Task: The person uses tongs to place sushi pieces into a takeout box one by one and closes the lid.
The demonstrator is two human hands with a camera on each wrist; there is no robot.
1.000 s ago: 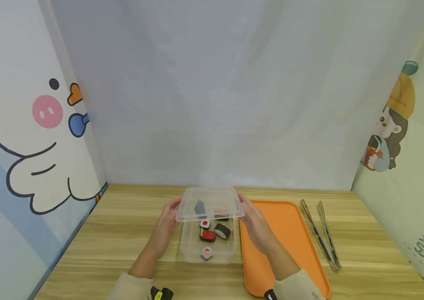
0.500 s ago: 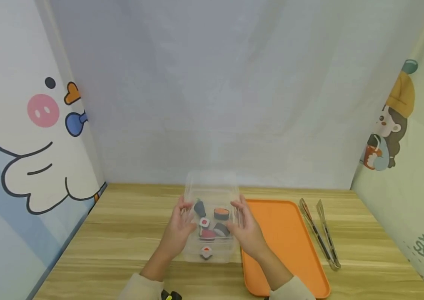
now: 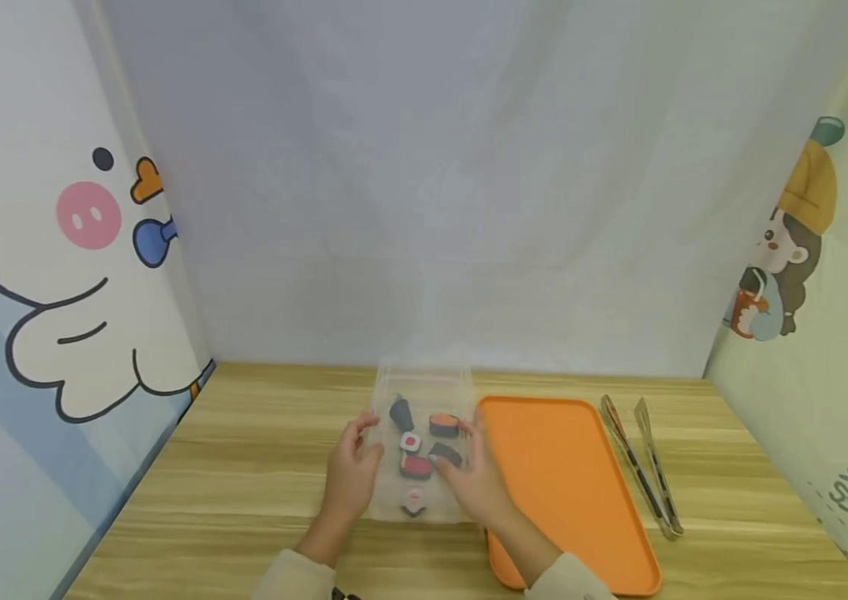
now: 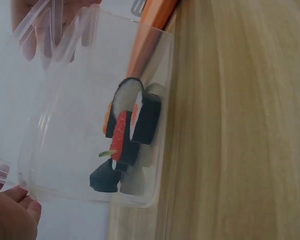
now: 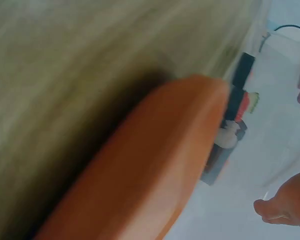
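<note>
A clear plastic box stands on the table with several toy sushi pieces inside, among them a red-topped one and an orange-topped one. Its translucent lid lies over the box top, and the pieces look hazy through it. My left hand holds the lid's left edge, thumb on the near side. On the opposite edge, my right hand holds the lid with its thumb over the top. Whether the lid's rim sits fully on the box cannot be made out.
Just right of the box lies an orange tray, partly under my right forearm. A pair of metal tongs rests to the right of the tray. Behind the table hangs a pale curtain.
The lid has gone from tilted above the box's far half to lying over the whole box. Both hands came nearer with it, thumbs turning onto its top and sides. Tray and tongs stayed put.
</note>
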